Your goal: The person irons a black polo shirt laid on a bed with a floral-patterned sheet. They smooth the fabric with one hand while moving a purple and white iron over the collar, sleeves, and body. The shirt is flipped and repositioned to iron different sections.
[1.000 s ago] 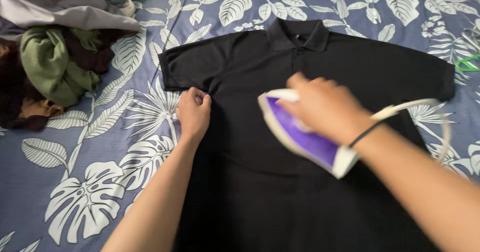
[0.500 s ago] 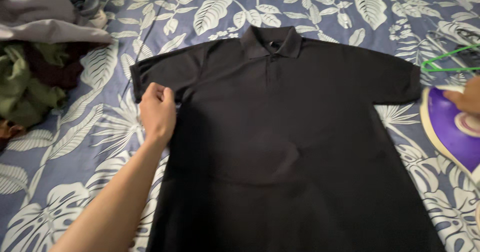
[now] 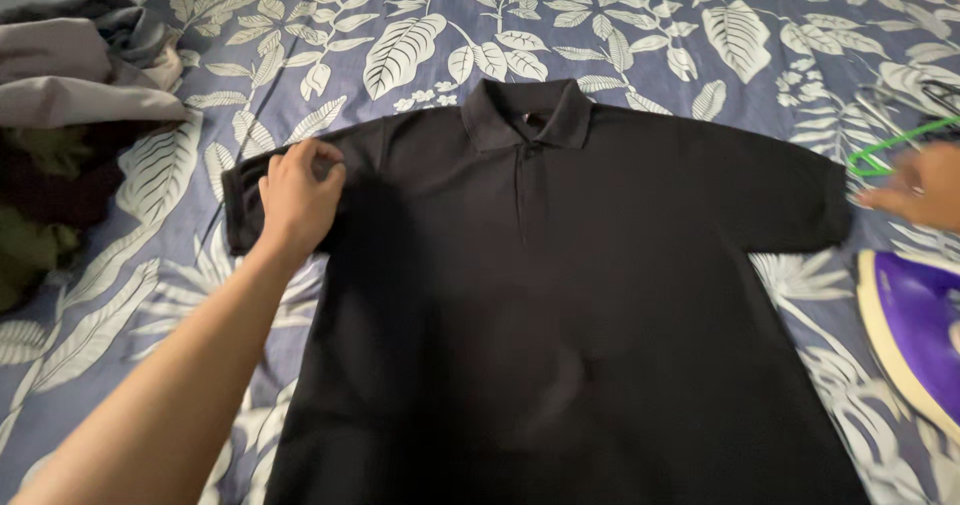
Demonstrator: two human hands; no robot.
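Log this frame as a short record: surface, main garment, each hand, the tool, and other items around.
surface: blue sheet with a white leaf print
garment: black polo shirt, spread flat, front up, collar away from the camera
left hand: left hand rests on the shirt's sleeve, fingers curled at its upper edge
right hand: right hand at the right edge of view, off the shirt, by a green hanger; blurred
tool: purple and white iron on the sheet, right of the shirt, in neither hand
other: pile of clothes at upper left
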